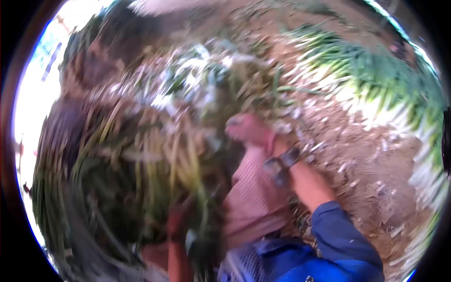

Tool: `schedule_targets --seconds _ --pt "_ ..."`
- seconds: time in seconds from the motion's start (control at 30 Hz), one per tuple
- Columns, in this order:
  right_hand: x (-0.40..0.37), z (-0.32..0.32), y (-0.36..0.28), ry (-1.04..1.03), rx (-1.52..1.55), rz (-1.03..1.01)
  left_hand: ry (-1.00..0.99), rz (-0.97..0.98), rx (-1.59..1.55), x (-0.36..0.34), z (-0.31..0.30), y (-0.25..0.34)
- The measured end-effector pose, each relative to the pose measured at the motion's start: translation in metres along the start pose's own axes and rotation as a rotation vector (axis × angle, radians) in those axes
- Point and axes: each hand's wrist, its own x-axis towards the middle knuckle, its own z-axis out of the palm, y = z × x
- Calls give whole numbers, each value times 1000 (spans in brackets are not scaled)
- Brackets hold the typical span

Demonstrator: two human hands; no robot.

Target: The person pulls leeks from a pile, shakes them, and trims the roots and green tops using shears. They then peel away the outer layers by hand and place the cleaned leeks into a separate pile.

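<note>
My right hand [246,128] is curled above a pink patterned cloth over my leg, with a dark watch and a pink band at the wrist. Its fingers are blurred, and anything inside them is too small to make out. Low in the view, my left hand [181,214] is smeared by motion beside green and yellowed stalks [188,162]. Whether it grips them cannot be seen. The stalks belong to a large heap of long green onions [94,188] on the left.
Cleaned green onions with white ends [371,94] lie in a curved row on the right. Trimmings [188,70] are piled ahead. Scraps litter the brown ground [376,164]. Dark blurred shapes stand at the upper left.
</note>
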Motion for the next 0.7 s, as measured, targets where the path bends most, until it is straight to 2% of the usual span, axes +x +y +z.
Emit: schedule_targets --seconds 0.03,0.07,0.1,0.13,0.2,0.23,0.27,0.33,0.4,0.47,0.5,0.6,0.67,0.7 --pt "9 12 2 -42 -18 -18 79 -256 -234 -5 5 -25" --pt "19 30 10 -47 115 46 114 -210 -66 0 5 -58" --pt "23 64 0 -123 289 203 143 -240 -125 -10 0 -88" --pt "25 85 -1 -149 295 199 129 -207 -192 5 9 -92" --pt "30 127 16 -46 403 251 141 -259 -220 10 10 -83" --pt "47 151 54 -160 251 191 138 -298 -252 11 12 -81" --pt "45 164 52 -171 254 195 143 -309 -254 16 15 -85" --pt "34 195 44 -242 179 402 221 -84 -55 26 21 -95" --pt "33 217 53 -280 194 435 233 -113 -18 24 16 -55" --pt "31 229 52 -81 -42 272 283 -183 170 27 2 -7" --pt "32 233 51 -87 -36 275 457 -49 227 33 4 -18" --pt "38 232 40 -141 273 370 519 -121 363 49 -10 -10" --pt "44 223 32 -80 176 332 511 -170 323 61 -16 -13" --pt "46 218 30 95 441 303 502 -234 340 67 -19 -17"
